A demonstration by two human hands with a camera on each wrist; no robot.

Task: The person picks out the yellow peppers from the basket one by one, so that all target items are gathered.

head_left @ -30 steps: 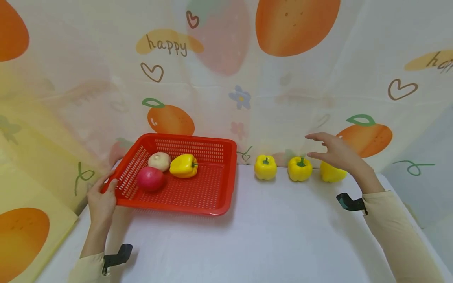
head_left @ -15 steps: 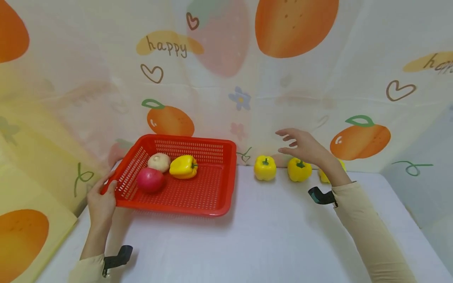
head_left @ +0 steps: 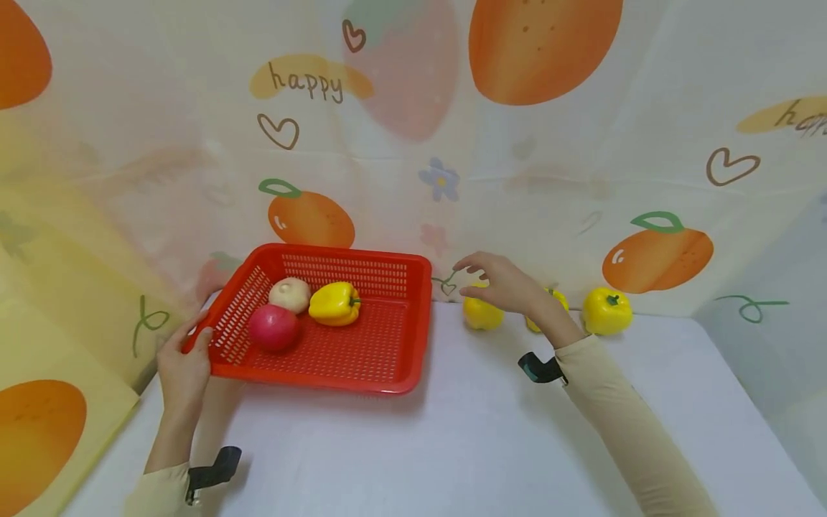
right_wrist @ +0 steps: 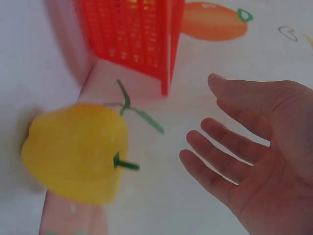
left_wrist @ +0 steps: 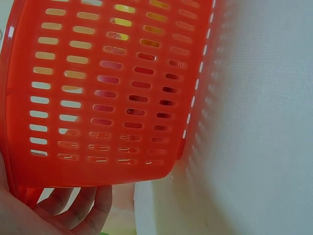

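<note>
My left hand (head_left: pixel 184 366) grips the left rim of a red plastic basket (head_left: pixel 423 323), thumb over the edge and fingers underneath. In the basket lie a yellow bell pepper (head_left: pixel 334 304), a round pinkish-red fruit (head_left: pixel 274 328) and a round whitish vegetable (head_left: pixel 290 295). My right hand (head_left: pixel 507 283) hovers over the leftmost of three yellow bell peppers on the table, fingers spread and holding nothing. The right wrist view shows that bell pepper (right_wrist: pixel 76 154), with its green stem, apart from the fingertips.
Right of it, the middle bell pepper (head_left: pixel 561 296) is partly hidden by my right forearm. The rightmost bell pepper (head_left: pixel 607 312) stands near the table's back edge. Behind the white table (head_left: pixel 413 459) hangs a fruit-patterned cloth (head_left: pixel 517 201).
My right hand has moved left from over the rightmost bell pepper, past the middle one, to the leftmost. My left hand and the basket have stayed in place.
</note>
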